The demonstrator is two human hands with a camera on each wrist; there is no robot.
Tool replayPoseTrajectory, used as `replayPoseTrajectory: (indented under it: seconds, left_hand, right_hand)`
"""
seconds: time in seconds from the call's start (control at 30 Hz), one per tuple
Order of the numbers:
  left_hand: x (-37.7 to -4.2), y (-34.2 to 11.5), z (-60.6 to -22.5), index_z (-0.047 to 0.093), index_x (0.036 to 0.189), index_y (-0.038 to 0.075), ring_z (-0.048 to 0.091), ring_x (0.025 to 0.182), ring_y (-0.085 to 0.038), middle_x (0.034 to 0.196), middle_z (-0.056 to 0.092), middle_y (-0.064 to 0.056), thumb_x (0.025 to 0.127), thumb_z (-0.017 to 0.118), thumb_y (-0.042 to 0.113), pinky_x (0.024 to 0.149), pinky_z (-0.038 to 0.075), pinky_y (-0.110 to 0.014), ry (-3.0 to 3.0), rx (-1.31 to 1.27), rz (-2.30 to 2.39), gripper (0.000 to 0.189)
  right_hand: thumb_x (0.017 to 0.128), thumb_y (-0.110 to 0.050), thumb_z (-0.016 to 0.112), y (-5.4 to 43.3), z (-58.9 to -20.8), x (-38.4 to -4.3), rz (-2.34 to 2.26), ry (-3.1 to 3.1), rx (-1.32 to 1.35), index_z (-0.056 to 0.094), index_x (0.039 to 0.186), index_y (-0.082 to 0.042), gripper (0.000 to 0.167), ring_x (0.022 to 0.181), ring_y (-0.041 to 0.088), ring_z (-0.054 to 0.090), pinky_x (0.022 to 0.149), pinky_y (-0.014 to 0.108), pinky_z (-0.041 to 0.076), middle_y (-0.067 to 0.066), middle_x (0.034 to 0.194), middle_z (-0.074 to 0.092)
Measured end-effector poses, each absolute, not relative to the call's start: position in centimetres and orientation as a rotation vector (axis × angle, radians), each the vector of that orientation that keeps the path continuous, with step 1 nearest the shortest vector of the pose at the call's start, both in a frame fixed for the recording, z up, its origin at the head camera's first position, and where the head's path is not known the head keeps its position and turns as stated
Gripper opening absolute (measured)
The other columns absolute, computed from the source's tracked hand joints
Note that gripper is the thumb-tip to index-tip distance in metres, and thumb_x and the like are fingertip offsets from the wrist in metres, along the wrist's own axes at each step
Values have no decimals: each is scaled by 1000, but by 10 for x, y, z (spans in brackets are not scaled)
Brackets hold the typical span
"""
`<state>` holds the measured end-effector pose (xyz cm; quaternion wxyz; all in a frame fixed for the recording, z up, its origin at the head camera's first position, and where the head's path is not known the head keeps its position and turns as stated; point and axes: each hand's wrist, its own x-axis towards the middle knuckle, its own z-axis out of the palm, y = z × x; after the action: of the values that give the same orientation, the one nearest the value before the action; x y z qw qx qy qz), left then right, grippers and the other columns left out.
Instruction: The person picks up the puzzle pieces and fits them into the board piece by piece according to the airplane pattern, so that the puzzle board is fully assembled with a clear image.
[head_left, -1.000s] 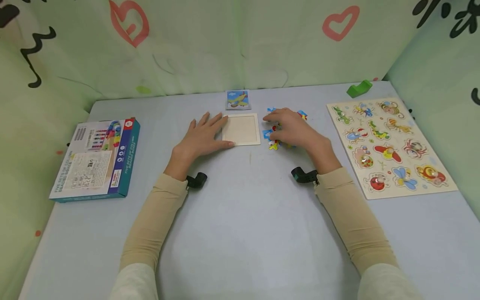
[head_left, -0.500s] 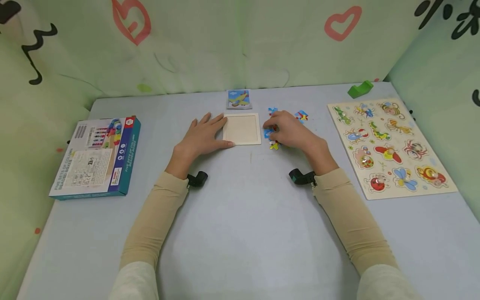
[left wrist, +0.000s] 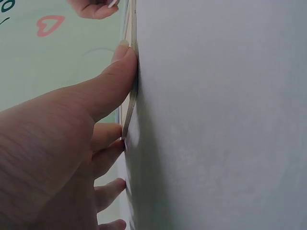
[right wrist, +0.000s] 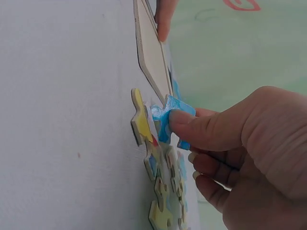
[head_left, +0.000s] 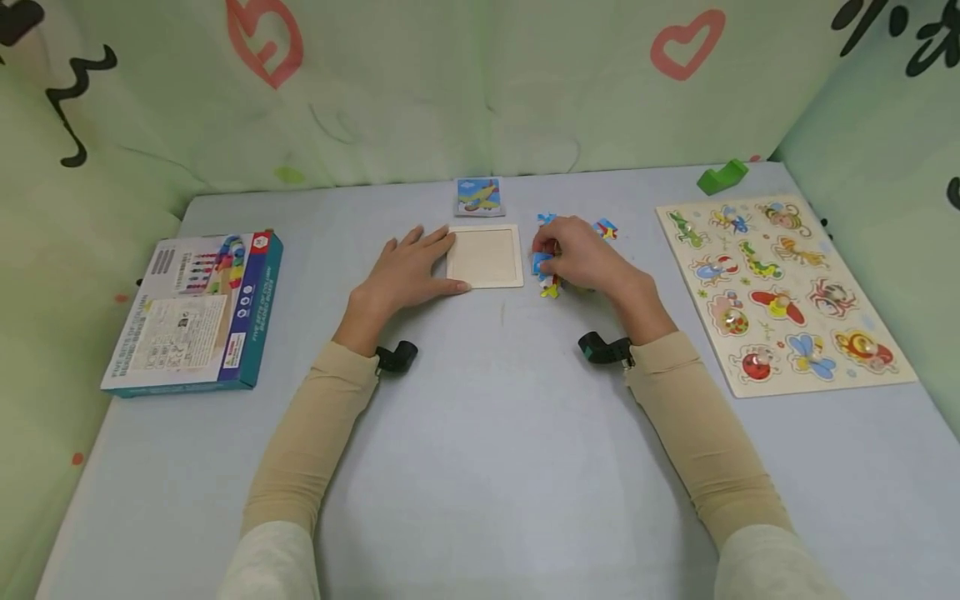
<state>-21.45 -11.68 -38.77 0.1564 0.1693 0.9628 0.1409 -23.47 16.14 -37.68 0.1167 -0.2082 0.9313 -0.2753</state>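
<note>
With its fingers spread, my left hand (head_left: 405, 271) rests against the left edge of a shallow wooden puzzle tray (head_left: 485, 257); its thumb touches the lower left corner. No pieces lie in the tray. Just right of the tray, my right hand (head_left: 585, 254) pinches a blue jigsaw piece (right wrist: 173, 117) between thumb and fingers, tilted up off the pile. Several other jigsaw pieces lie below and behind that hand, among them a yellow piece (right wrist: 141, 122) in the right wrist view. The hand hides part of the pile in the head view.
Behind the tray lies a small airplane picture (head_left: 479, 197). A boxed set (head_left: 191, 312) is on the left. An animal peg board (head_left: 783, 296) lies on the right, with a green curved block (head_left: 722, 177) beyond it. Curtains enclose the table's far and side edges.
My right hand has taken hold of the blue jigsaw piece and lifted it slightly, shifting a little to the right. The left hand stays against the tray.
</note>
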Motion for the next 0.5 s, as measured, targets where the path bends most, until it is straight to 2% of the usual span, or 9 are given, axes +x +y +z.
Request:
replayPoseTrajectory:
  seconds: [0.27, 0.5]
  left_hand:
    - [-217, -115, -387, 21, 160, 20, 6, 157, -32, 168, 16, 1, 91, 59, 63, 123, 9, -61, 2733, 494, 422, 91]
    - [-221, -119, -388, 19, 160, 20, 4, 157, -33, 169, 14, 3, 91, 60, 62, 123, 7, -61, 2713, 501, 422, 91]
  right_hand:
    - [91, -5, 62, 167, -373, -231, -977, 2711, -505, 63, 93, -4, 3, 81, 24, 50, 70, 34, 42, 10, 85, 56]
    - [92, -5, 63, 160, -371, -234, -1051, 2752, -490, 61, 95, -3, 4, 85, 25, 50, 74, 34, 42, 11, 90, 58]
